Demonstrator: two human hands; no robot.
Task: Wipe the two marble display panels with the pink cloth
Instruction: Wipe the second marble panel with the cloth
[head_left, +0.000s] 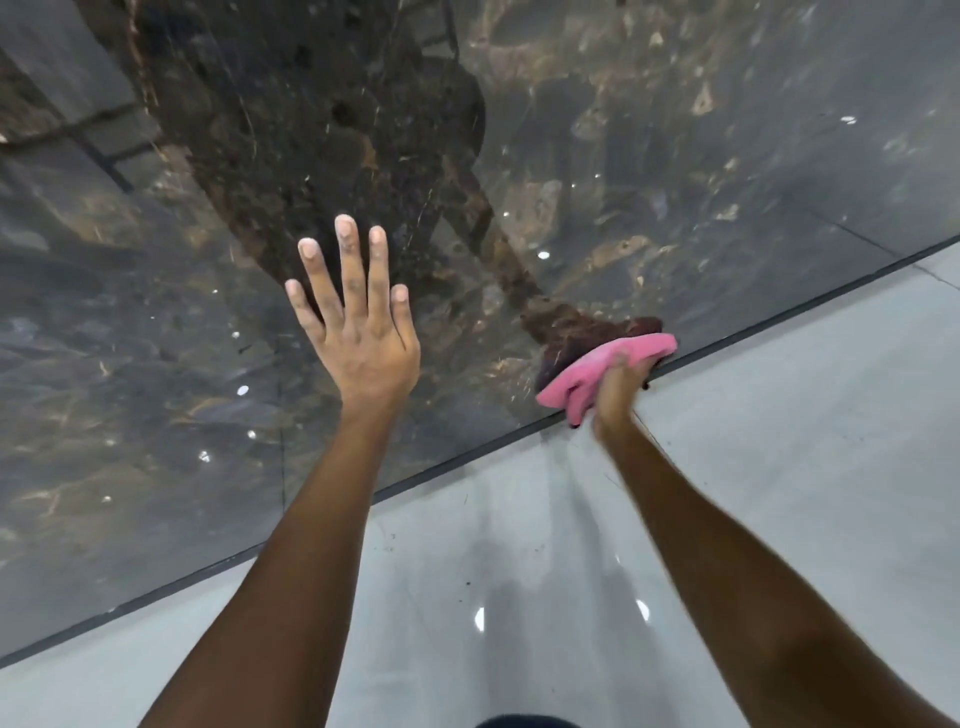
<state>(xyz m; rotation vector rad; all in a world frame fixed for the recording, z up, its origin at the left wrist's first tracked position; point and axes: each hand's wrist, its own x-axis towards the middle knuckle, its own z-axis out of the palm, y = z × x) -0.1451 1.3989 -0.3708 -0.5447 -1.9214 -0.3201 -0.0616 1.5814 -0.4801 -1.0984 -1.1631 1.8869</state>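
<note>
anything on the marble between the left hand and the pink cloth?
Nothing: in the head view only bare marble panel separates the left hand from the pink cloth in the right hand.

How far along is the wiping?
Done: cannot tell; the panel shows no clear wiped area. In hand: the right hand presses the cloth at its bottom edge while the left hand rests flat on it. Left: a second panel, not clearly in view.
</note>
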